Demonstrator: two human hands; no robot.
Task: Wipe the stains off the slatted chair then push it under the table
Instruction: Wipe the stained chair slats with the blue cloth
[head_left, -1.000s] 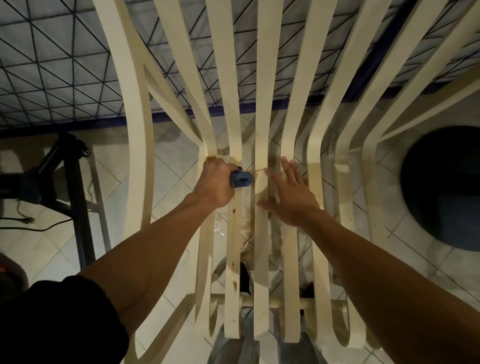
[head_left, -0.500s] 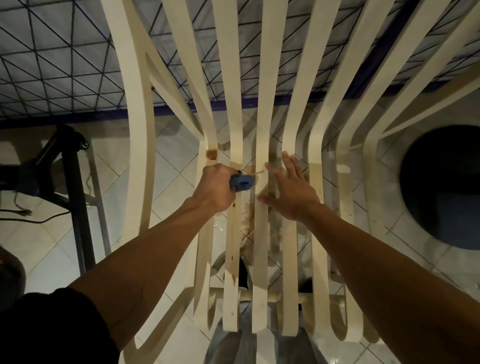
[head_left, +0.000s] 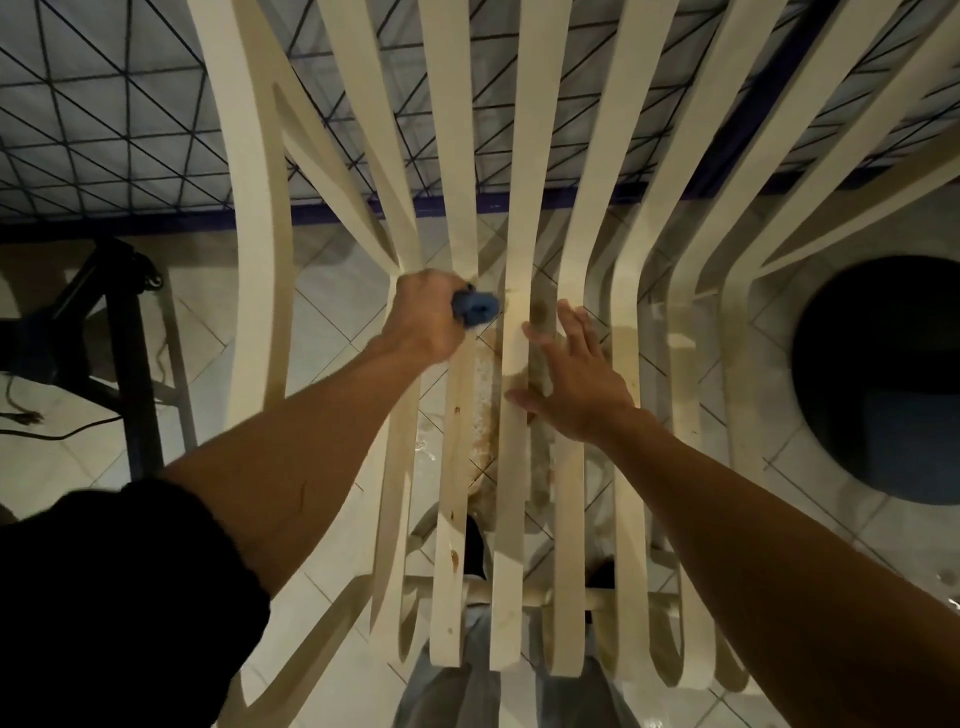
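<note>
The pale wooden slatted chair (head_left: 511, 156) fills the middle of the head view, its slats running from the top down to the seat front. My left hand (head_left: 426, 312) grips a blue cloth (head_left: 475, 307) and presses it against a slat where back meets seat. My right hand (head_left: 574, 384) lies flat with spread fingers on the slats just right of it. Brown stains (head_left: 485, 431) and wet patches show along the gaps between the middle seat slats. The table (head_left: 130, 130) with a dark grid pattern and a blue edge spans the top, behind the chair.
A black metal stand (head_left: 130, 364) with a cable on the floor is at the left. A dark round object (head_left: 883, 379) lies on the tiled floor at the right. My feet and trouser legs show below the seat front.
My left hand has slid the blue cloth back up the slat towards the seat's rear after a stroke down. My right hand has stayed flat on the slats.
</note>
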